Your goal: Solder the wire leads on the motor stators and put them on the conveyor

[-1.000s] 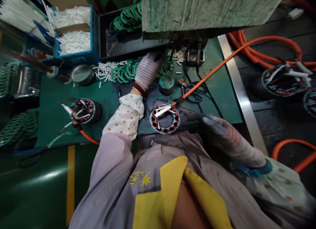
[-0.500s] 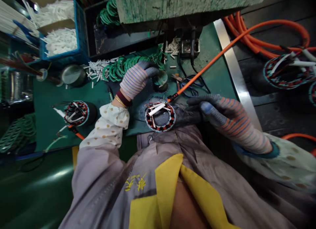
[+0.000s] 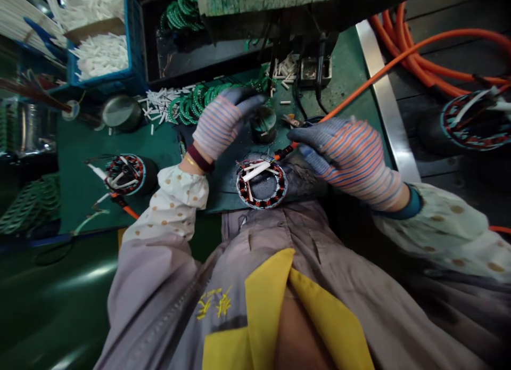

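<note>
My left hand (image 3: 223, 117), in a striped glove with dark fingers, hovers beside green toothed rings (image 3: 195, 104) and a dark round pot (image 3: 263, 125). Its fingers stretch to the right, somewhat blurred, and I see nothing in them. My right hand (image 3: 345, 159), gloved alike, has its thumb and fingers around the orange cable (image 3: 359, 85), close to the cable's dark-banded end. That end meets a ring-shaped motor stator (image 3: 261, 204) at the table's front edge. Red-and-black windings line the stator, and white sleeves (image 3: 256, 171) lie across its top.
Another wound stator (image 3: 147, 175) lies at the left with its own orange lead. White tubes fill a blue crate (image 3: 136, 56); more lie loose (image 3: 157, 106) beside the rings. Pliers (image 3: 293, 121) and a soldering iron stand (image 3: 315, 72) are at the back right. A metal edge (image 3: 385, 98) bounds the table.
My right hand has moved left and slightly up, from apart from the orange cable to around it. My left hand's fingers have straightened somewhat. The stator keeps its place.
</note>
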The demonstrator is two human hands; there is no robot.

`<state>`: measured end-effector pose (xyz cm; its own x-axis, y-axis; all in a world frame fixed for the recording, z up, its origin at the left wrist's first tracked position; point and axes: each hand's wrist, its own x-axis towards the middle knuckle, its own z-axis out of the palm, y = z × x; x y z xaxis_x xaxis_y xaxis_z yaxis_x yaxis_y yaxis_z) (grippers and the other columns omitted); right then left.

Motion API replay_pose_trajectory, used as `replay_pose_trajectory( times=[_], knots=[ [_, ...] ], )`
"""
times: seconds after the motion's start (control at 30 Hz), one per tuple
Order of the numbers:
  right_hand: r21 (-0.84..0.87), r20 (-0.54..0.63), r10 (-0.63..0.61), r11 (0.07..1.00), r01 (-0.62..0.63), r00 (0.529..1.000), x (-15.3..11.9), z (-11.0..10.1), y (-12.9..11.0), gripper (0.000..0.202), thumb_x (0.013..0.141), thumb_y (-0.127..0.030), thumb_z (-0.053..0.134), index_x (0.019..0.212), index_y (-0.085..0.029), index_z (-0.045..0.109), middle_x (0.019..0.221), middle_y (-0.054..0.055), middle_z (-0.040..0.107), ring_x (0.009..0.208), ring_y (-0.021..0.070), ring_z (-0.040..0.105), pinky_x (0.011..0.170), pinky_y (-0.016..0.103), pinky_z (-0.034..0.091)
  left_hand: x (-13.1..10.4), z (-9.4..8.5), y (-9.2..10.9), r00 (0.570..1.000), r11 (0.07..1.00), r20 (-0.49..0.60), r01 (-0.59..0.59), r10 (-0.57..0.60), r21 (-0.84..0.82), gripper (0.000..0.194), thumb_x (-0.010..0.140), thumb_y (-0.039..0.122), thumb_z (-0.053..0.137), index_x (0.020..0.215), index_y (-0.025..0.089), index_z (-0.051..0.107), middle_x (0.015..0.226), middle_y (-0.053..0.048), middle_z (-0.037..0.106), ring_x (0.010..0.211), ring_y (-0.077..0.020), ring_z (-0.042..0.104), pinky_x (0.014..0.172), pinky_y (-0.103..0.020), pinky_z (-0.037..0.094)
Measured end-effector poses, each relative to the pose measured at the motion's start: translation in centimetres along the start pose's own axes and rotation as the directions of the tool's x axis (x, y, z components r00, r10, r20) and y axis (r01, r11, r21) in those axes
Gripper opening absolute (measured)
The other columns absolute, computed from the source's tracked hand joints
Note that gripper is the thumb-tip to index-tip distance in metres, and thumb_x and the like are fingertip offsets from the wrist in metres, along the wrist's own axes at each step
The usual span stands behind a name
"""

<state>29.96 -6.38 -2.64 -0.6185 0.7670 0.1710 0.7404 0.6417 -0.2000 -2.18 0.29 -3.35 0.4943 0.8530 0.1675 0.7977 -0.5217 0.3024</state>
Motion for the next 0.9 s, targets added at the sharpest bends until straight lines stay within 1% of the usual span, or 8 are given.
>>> replay_pose_trajectory(
  times=[0.07,0.1,0.2,0.3,0.5,0.63,0.77,0.9],
  knots=[
    [-0.044,0.023,-0.013,0.999,0.014,1.000,0.2,0.8,1.1,0.053,0.119,-0.036,0.055,0.165,-0.024,0.079,0.153,0.016,0.087,0.132,0.0413,0.077,0.099,0.048,0.052,-2.6,-1.6,1.3,0.988,0.998,-0.149,0.035,-0.042,-0.048,0.040,0.131,0.043,0.061,0.162,0.025,0.080,0.150,-0.010,0.081,0.135,-0.0291,0.073,0.121,-0.046,0.062],
    [-0.059,0.033,-0.012,0.998,0.014,0.999,0.4,1.3,1.7,0.052,0.118,-0.034,0.057,0.164,-0.024,0.079,0.151,0.016,0.088,0.132,0.0415,0.075,0.099,0.049,0.051,-4.0,-2.4,2.0,0.982,0.995,-0.174,0.063,-0.075,-0.076,0.043,0.133,0.048,0.055,0.153,0.025,0.085,0.136,-0.009,0.083,0.126,-0.0287,0.076,0.114,-0.044,0.063],
    [-0.085,0.063,0.019,0.996,-0.014,0.998,0.8,1.8,2.8,0.042,0.118,-0.033,0.059,0.150,-0.025,0.085,0.135,0.015,0.090,0.129,0.0410,0.073,0.105,0.053,0.048,-7.9,-3.6,4.0,0.998,0.995,-0.006,0.061,-0.062,-0.082,0.061,0.133,0.061,0.046,0.133,0.022,0.093,0.111,-0.009,0.079,0.103,-0.0278,0.076,0.097,-0.040,0.062],
    [-0.101,0.083,0.050,0.994,-0.042,0.995,0.9,0.7,2.6,0.033,0.118,-0.035,0.063,0.134,-0.025,0.090,0.125,0.016,0.088,0.125,0.0410,0.072,0.111,0.058,0.045,-9.7,-3.3,5.4,0.986,0.998,0.165,0.025,-0.016,-0.053,0.061,0.132,0.060,0.046,0.135,0.023,0.094,0.104,-0.010,0.077,0.093,-0.0282,0.073,0.086,-0.039,0.057],
    [-0.127,-0.003,-0.004,0.992,0.004,1.000,-1.4,-2.2,0.3,0.037,0.116,-0.025,0.062,0.138,-0.029,0.092,0.118,0.014,0.088,0.108,0.0370,0.074,0.091,0.048,0.043,-8.5,-2.7,6.1,0.962,0.999,0.274,-0.007,-0.005,0.046,0.053,0.132,0.054,0.051,0.144,0.022,0.092,0.106,-0.012,0.076,0.096,-0.0312,0.073,0.089,-0.040,0.057],
    [-0.132,-0.169,-0.060,0.991,0.038,0.984,-5.1,-3.1,-2.6,0.037,0.118,-0.022,0.061,0.131,-0.035,0.093,0.110,0.008,0.089,0.094,0.0310,0.072,0.082,0.044,0.040,-7.0,-2.8,5.5,0.917,0.993,0.386,-0.064,0.097,-0.096,0.047,0.128,0.057,0.061,0.134,0.024,0.095,0.107,-0.010,0.080,0.099,-0.0308,0.077,0.089,-0.038,0.057],
    [-0.082,-0.201,0.086,0.991,-0.104,0.976,-8.5,-2.4,-6.2,0.031,0.115,-0.024,0.072,0.137,-0.033,0.090,0.108,0.009,0.090,0.085,0.0273,0.072,0.074,0.042,0.041,-7.5,-2.2,5.7,0.947,0.949,0.292,-0.036,0.132,-0.314,0.039,0.127,0.053,0.068,0.133,0.024,0.093,0.119,-0.009,0.086,0.109,-0.0292,0.081,0.098,-0.036,0.060],
    [-0.045,-0.036,0.190,0.981,-0.191,0.981,-9.8,0.8,-6.8,0.028,0.106,-0.026,0.074,0.127,-0.030,0.092,0.099,0.009,0.091,0.077,0.0273,0.076,0.067,0.039,0.044,-9.3,-1.4,6.6,0.980,0.975,0.176,-0.056,0.095,-0.217,0.035,0.125,0.051,0.072,0.128,0.023,0.092,0.118,-0.010,0.085,0.108,-0.0306,0.080,0.100,-0.039,0.062]
  ],
)
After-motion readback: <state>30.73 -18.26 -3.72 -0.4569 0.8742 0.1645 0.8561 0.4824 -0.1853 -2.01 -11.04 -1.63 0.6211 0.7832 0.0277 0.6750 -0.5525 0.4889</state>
